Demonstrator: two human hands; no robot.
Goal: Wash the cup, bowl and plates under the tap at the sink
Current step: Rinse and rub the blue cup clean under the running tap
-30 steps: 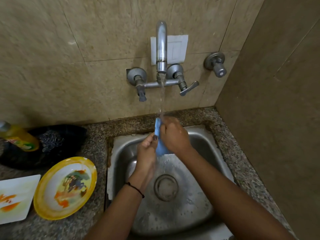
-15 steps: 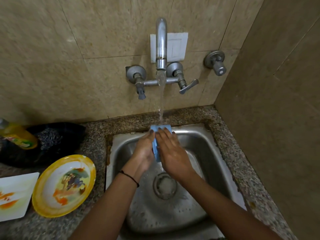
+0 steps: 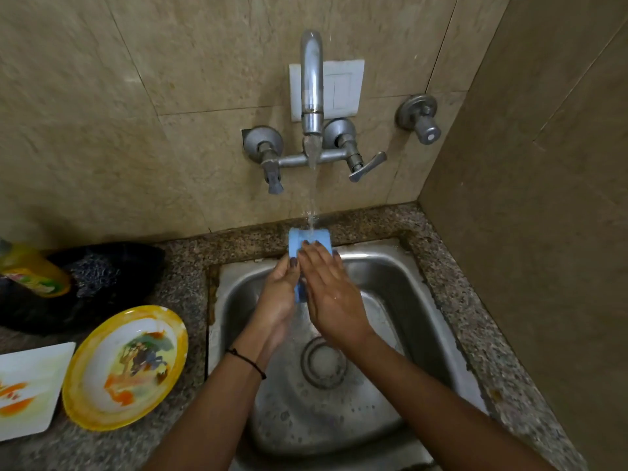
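The grip is a flat, two-palm press. The right hand [image 3: 331,294] lies with straight fingers against the near face of a blue object [image 3: 307,237], and the left hand [image 3: 277,297] backs it from the other side. Its thumb is straight along the edge, and its far fingers are mostly hidden. Neither hand curls round the thing; it is sandwiched between them, not clasped. Whether it is the cup or a sponge cannot be told from here.

In the head view it sits at the back of the steel sink [image 3: 401,287], its top edge right under the stream from the tap [image 3: 311,93]. The yellow-rimmed bowl [image 3: 125,367] and the white square plate [image 3: 29,385] wait on the granite tabletop [image 3: 190,277] left of the sink. Both are smeared orange and, by the look of them, unwashed. Behind them are a yellow soap bottle [image 3: 34,271] and a steel scrubber [image 3: 93,270].

The likely trouble is slippage — wet palms pressing flat have little hold, so the piece could squirt down toward the drain [image 3: 323,365]. Water striking its top edge may also spray back at the wall, where a switch plate [image 3: 343,85] sits just behind the spout — not a good place for splashes.
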